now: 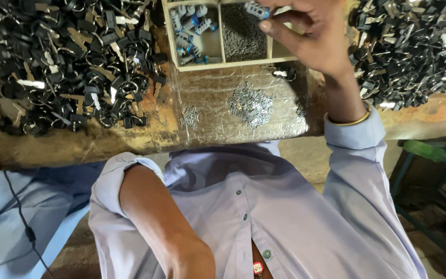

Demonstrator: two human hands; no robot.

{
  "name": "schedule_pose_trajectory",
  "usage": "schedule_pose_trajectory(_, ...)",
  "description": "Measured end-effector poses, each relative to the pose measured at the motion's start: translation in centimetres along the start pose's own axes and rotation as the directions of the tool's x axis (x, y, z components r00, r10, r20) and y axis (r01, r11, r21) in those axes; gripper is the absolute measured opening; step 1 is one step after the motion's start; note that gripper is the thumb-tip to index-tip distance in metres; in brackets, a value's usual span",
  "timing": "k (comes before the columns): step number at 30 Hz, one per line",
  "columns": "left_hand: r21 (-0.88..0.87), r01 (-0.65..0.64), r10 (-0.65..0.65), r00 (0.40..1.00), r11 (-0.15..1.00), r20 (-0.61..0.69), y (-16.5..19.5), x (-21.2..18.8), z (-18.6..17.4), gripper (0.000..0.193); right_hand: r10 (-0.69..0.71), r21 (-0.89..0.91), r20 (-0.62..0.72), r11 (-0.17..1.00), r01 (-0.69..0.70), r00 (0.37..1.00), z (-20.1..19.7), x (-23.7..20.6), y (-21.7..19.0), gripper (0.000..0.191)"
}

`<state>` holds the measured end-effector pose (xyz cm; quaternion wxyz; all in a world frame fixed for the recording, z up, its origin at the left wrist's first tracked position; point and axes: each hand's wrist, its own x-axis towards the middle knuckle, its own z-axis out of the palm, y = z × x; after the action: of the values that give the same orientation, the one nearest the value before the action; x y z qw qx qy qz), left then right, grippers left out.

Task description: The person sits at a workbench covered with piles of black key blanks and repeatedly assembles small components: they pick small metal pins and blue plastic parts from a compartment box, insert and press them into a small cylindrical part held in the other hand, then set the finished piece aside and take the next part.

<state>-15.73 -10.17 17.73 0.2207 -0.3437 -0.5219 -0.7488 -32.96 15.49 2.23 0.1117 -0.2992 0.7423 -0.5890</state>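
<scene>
in the head view, the right hand (313, 36) is seen reaching forward over the table (130, 139) to a cream compartmented tray (218, 63), with the wrist bent and the forearm running up from a rolled pale sleeve. a small grey-and-blue part (256, 9) is pinched between its thumb and fingertips, held just above the tray's middle compartment, which is filled with fine dark metal pieces (243, 36). more grey-and-blue parts (189, 28) are seen lying in the tray's left compartment.

the left hand is not seen: only the left forearm (166, 222) is shown, bent at the elbow and drawn back low against the shirt, its end cut off by the frame edge, so its grip cannot be told.

on the table in front of the tray, a heap of small silver metal clips (251, 106) is laid on a wrapped surface, with a smaller cluster (190, 116) to its left. large piles of black key-like parts are spread at the far left (68, 57) and far right (409, 46) of the table.
</scene>
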Motion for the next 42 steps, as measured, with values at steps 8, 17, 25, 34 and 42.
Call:
schedule_pose_trajectory(8,0.009,0.000,0.000,1.000,1.000,-0.027,-0.2,-0.8,-0.5,0.037,-0.079,-0.082,-0.013,0.994,0.078,0.997,-1.7,-2.8,-2.9,0.025)
schedule_pose_trajectory(17,0.342,0.380,-0.383,0.922,0.859,-0.062,-3.9,-6.5,0.3,0.036,0.245,-0.065,-0.027,0.967,-0.246,0.969,1.5,-13.6,-6.2,0.024)
schedule_pose_trajectory(25,0.405,0.697,-0.717,0.685,0.592,-0.131,-7.2,-17.4,4.3,0.029,0.227,-0.038,0.083,0.974,-0.224,0.970,7.9,-18.8,-6.1,0.031)
schedule_pose_trajectory(34,0.459,0.698,-0.626,0.708,0.549,-0.327,-6.3,-18.9,3.6,0.023,0.157,-0.724,-0.405,0.547,-0.421,0.901,5.1,-19.8,-4.7,0.034)
schedule_pose_trajectory(42,0.298,0.793,-0.643,0.606,0.531,-0.468,-6.3,-20.7,3.8,0.024,0.206,-0.635,-0.313,0.681,-0.366,0.927,5.8,-21.9,-3.9,0.066)
